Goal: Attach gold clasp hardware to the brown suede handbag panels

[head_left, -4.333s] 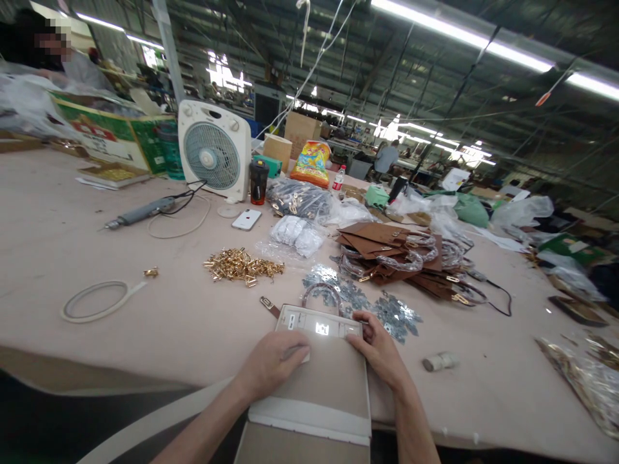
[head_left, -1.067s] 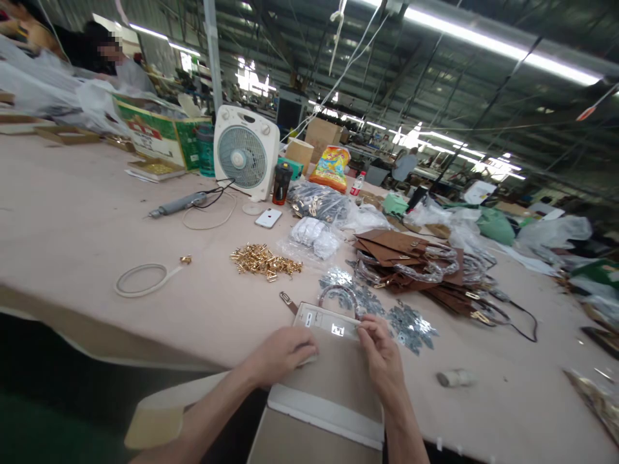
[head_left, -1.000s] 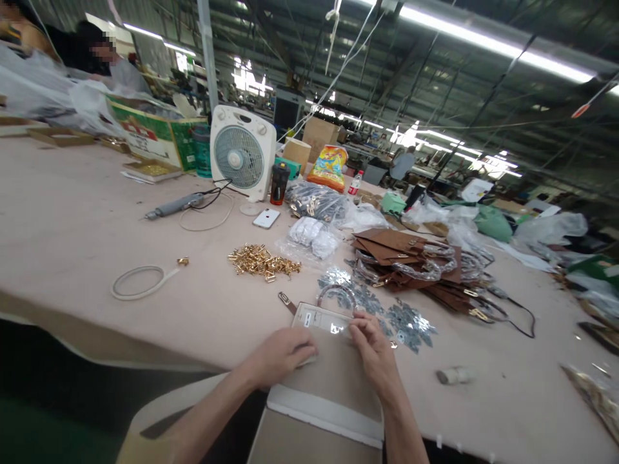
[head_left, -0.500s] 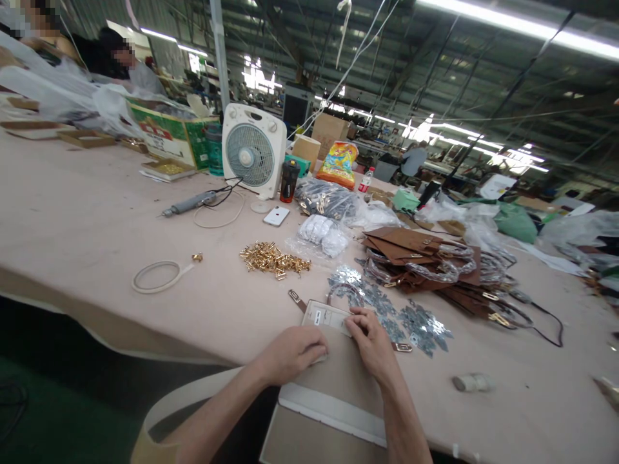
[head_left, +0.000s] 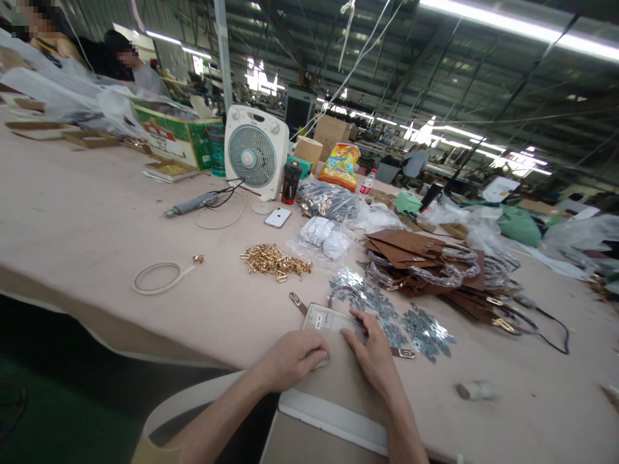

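Note:
A flat beige bag panel with a white edge (head_left: 333,403) lies over the near table edge, its white top strip (head_left: 323,318) pointing away from me. My left hand (head_left: 294,357) rests on the panel's left side, fingers curled down against it. My right hand (head_left: 370,354) lies on the panel's upper right, fingers stretched forward and pressing near the strip. A brown strap with a metal end (head_left: 298,303) sticks out at the strip's left, another strap end (head_left: 403,352) at the right. A curved handle (head_left: 341,293) lies just beyond.
Silver metal pieces (head_left: 411,322) and a heap of gold fittings (head_left: 273,260) lie past the panel. Brown leather pieces with wrapped handles (head_left: 435,267) are stacked right. A tape ring (head_left: 155,278), a fan (head_left: 255,154), a phone (head_left: 277,217), a power tool (head_left: 191,204) and a small roll (head_left: 476,389) are around. People sit at far left.
My head has turned so the scene shifted right and down. My right hand went from pinching at the white strip to lying flatter on the panel. The left hand stayed put.

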Demonstrator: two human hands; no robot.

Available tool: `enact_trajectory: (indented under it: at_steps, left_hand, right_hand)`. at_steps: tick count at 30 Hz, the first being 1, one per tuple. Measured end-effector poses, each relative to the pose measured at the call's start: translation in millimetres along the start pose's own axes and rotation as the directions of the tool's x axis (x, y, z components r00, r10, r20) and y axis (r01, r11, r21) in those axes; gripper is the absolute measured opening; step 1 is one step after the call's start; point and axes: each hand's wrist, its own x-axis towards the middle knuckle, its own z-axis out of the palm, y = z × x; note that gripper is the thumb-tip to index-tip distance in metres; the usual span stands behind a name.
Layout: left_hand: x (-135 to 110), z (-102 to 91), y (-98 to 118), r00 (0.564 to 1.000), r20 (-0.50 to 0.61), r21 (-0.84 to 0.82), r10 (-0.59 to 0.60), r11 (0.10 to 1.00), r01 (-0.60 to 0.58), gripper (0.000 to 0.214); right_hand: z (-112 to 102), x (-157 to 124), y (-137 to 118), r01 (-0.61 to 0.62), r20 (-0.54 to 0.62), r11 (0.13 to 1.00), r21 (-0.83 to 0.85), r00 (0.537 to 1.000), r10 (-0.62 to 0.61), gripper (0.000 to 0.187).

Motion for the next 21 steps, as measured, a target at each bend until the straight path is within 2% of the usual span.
enact_trajectory:
  at_steps: [2, 8, 17, 19, 21]
  left_hand:
    - [0.0, -0.9, -0.6, 1.000, -0.004, -0.024, 0.004, 1.000, -0.004, 0.018]
    - [-0.1, -3.9, -2.1, 0.999, -0.021, -0.158, -0.026, 0.987, 0.022, 0.026]
    - [0.4, 1.1, -5.2, 0.998, -0.063, -0.191, 0.028, 0.981, -0.040, 0.025]
    - [-0.3, 1.8, -6.7, 0.999, -0.034, -0.162, 0.022, 0.986, -0.027, 0.033]
    - [-1.2, 2.2, -8.6, 1.000, -0.004, -0.133, -0.002, 0.991, 0.001, 0.058]
  right_hand:
    - [1.4, -0.5, 3.0, -0.005, -0.016, 1.000, -0.029, 1.000, 0.005, 0.043]
    - [8.3, 3.1, 0.5, 0.022, -0.094, 0.999, -0.043, 0.995, -0.026, 0.027]
    - [20.1, 3.2, -1.7, 0.006, -0.247, 0.999, -0.040, 0.969, -0.015, 0.028]
    - [19.5, 1.1, -1.6, 0.005, -0.260, 1.000, -0.024, 0.966, -0.011, 0.030]
    - [16.6, -3.5, -5.0, 0.015, -0.309, 1.000, 0.003, 0.951, -0.014, 0.032]
